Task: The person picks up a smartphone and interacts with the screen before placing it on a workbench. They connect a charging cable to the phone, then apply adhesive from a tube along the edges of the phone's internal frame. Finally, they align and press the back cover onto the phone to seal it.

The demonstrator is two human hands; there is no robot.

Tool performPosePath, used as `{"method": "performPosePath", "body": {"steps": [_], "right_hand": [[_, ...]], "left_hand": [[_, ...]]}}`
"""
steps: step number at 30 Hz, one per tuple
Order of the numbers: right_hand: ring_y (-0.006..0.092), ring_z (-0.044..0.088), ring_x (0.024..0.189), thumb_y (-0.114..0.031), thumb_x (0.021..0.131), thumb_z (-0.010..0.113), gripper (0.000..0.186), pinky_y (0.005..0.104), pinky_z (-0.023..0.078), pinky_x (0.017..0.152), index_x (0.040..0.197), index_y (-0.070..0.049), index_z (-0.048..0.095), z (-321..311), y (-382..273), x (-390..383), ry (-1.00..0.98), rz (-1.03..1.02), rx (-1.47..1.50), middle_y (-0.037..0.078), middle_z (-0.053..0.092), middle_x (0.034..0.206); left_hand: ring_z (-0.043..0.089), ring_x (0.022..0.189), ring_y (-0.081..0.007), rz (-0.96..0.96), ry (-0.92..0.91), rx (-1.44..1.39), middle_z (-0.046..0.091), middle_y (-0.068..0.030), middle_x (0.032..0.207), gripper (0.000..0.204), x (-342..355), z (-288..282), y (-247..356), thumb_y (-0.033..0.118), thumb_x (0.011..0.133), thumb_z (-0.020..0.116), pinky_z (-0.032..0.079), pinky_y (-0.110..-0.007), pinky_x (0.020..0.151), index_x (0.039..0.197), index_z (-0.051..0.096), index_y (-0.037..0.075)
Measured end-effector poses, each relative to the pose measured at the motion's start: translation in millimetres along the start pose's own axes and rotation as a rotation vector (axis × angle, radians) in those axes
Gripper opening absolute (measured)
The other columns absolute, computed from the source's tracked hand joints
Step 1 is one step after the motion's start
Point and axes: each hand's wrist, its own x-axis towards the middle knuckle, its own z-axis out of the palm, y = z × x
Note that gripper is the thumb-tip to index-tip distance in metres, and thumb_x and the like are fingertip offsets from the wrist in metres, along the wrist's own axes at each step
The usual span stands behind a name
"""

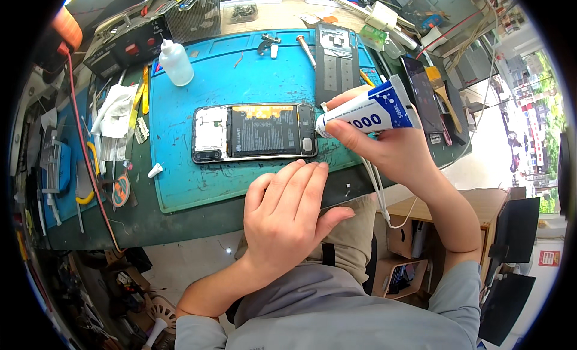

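Observation:
An opened phone (263, 132), its battery exposed, lies on a blue work mat (207, 85). My right hand (393, 154) is wrapped round a white and blue adhesive tube (366, 112), tilted with its nozzle end toward the phone's right end. Thumb and fingers grip the tube near that nozzle end. Flat over the mat's front edge is my left hand (282, 214), fingers stretched, thumb apart, holding nothing. Its fingertips are close to the phone's near edge; whether they touch it I cannot tell. A small white cone-shaped cap (155, 170) lies at the mat's left edge.
A white squeeze bottle (175, 62) stands at the mat's back left. Behind the phone lie a screwdriver (306, 52) and a dark phone-sized panel (336, 67). Right of the tube are a dark phone (421, 91) and a brush (446, 100). White cable (380, 199) hangs over the front edge.

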Motion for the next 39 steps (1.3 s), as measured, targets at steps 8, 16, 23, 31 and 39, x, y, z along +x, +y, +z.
{"method": "performPosePath", "body": {"steps": [8, 16, 23, 31, 39], "right_hand": [[0.0101, 0.067, 0.087, -0.014, 0.089, 0.077, 0.025, 0.0250, 0.053, 0.074, 0.109, -0.002, 0.070, -4.9, -7.7, -5.0, -0.082, 0.046, -0.054, 0.005, 0.070, 0.101], [0.0110, 0.066, 0.095, -0.011, 0.091, 0.076, 0.025, 0.0258, 0.053, 0.080, 0.113, -0.001, 0.068, -7.0, -8.9, -9.8, -0.126, 0.038, -0.102, 0.006, 0.070, 0.109], [0.0117, 0.068, 0.093, -0.008, 0.090, 0.076, 0.025, 0.0252, 0.054, 0.077, 0.112, -0.001, 0.068, -4.5, -5.7, -14.3, -0.098, -0.019, -0.053, 0.006, 0.070, 0.108], [0.0173, 0.071, 0.079, -0.017, 0.082, 0.084, 0.025, 0.0307, 0.056, 0.072, 0.098, -0.002, 0.074, 1.5, -6.2, -15.3, 0.011, -0.032, 0.011, 0.008, 0.074, 0.088], [0.0109, 0.068, 0.072, -0.017, 0.083, 0.083, 0.023, 0.0264, 0.054, 0.065, 0.098, -0.002, 0.074, 0.9, -6.6, -19.2, -0.011, -0.061, -0.040, 0.006, 0.072, 0.083]], "left_hand": [[0.066, 0.106, -0.0267, 0.005, -0.004, 0.008, 0.070, -0.0116, 0.109, 0.060, -0.5, 0.0, -0.1, 0.054, 0.092, 0.062, 0.044, -0.041, 0.090, 0.118, 0.067, 0.000], [0.066, 0.106, -0.0269, 0.008, -0.009, 0.007, 0.070, -0.0123, 0.109, 0.061, -0.8, -0.1, 0.3, 0.055, 0.092, 0.060, 0.044, -0.041, 0.090, 0.117, 0.067, 0.000], [0.066, 0.106, -0.0274, 0.008, -0.010, 0.007, 0.070, -0.0123, 0.108, 0.062, -0.9, -0.8, 1.3, 0.056, 0.092, 0.060, 0.044, -0.041, 0.091, 0.117, 0.067, 0.000], [0.066, 0.110, -0.0277, 0.010, -0.024, 0.007, 0.070, -0.0127, 0.110, 0.061, -2.0, -2.5, 2.3, 0.055, 0.092, 0.061, 0.045, -0.042, 0.092, 0.117, 0.067, -0.001], [0.065, 0.111, -0.0293, 0.011, -0.034, -0.011, 0.070, -0.0145, 0.111, 0.061, -4.0, -5.4, 2.4, 0.054, 0.092, 0.062, 0.045, -0.043, 0.094, 0.118, 0.066, -0.002]]}}
